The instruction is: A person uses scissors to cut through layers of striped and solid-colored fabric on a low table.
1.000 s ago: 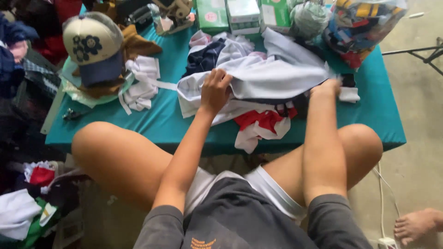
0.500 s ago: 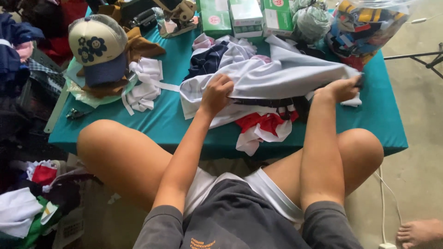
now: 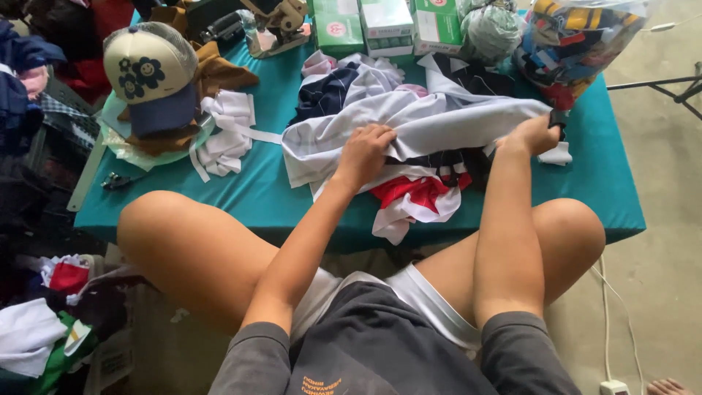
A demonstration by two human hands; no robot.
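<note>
A white garment [image 3: 439, 124] lies spread over a pile of clothes on a low table with a teal cover [image 3: 270, 186]. My left hand [image 3: 365, 150] grips a fold of the white garment near its front left. My right hand [image 3: 534, 133] grips the same garment at its right end. Under it lie a red and white piece of clothing [image 3: 413, 197] hanging over the table's front edge and a dark navy striped garment [image 3: 329, 91] behind. My bare knees sit under the table's front edge.
A cream cap with flower patches [image 3: 146, 73] rests on brown cloth at the back left, white fabric strips [image 3: 227, 132] beside it. Green and white boxes [image 3: 387, 25] and a clear bag of clothes [image 3: 578, 40] stand at the back. Clothes lie on the floor at left [image 3: 44, 329].
Both hands have lifted and pulled the white garment toward the far side, folding its front edge up and uncovering more of the red and white piece. The right hand has closed on the garment's end.
</note>
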